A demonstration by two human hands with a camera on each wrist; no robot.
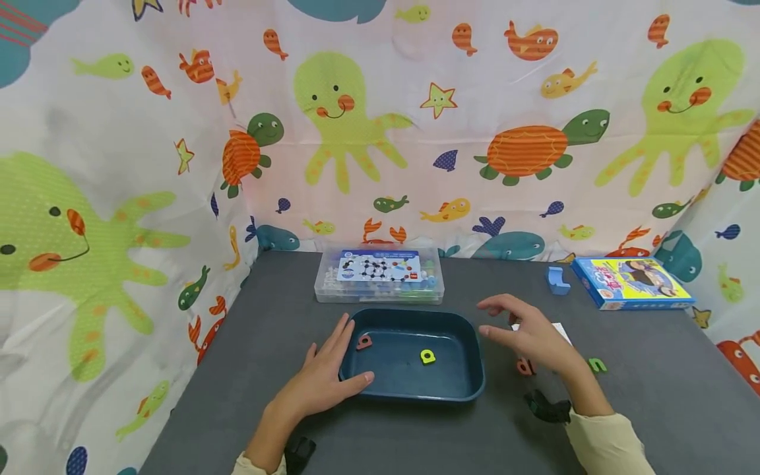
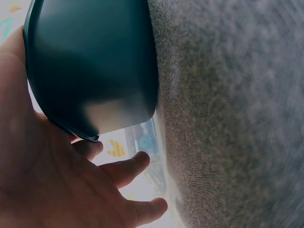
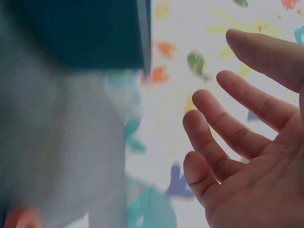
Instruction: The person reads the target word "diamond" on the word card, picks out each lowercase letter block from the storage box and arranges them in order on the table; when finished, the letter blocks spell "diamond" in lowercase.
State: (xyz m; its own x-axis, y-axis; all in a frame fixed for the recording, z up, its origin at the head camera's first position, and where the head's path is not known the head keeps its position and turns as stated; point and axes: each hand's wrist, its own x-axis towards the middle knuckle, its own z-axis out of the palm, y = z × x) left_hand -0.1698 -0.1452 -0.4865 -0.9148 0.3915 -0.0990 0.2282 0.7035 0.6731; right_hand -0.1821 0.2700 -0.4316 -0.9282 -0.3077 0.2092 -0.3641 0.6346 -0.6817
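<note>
A dark blue tray (image 1: 415, 390) stands in the middle of the table, with a red letter (image 1: 364, 342) and a yellow letter (image 1: 427, 357) lying inside. Against its left rim rests my left hand (image 1: 323, 369), fingers extended and thumb over the front left corner. The left wrist view shows the same hand (image 2: 71, 175) beside the tray wall, its fingers spread. To the right of the tray, my right hand (image 1: 534, 336) hovers with nothing in it. Below and beside it lie a red letter (image 1: 525, 367), a green letter n (image 1: 597, 365) and a partly hidden white piece (image 1: 561, 332).
A clear plastic case (image 1: 380, 290) of small parts sits right behind the tray. At the back right are a light blue piece (image 1: 557, 281) and a colourful flat box (image 1: 632, 284). A printed cloth (image 1: 380, 132) hangs along the table's far and side edges.
</note>
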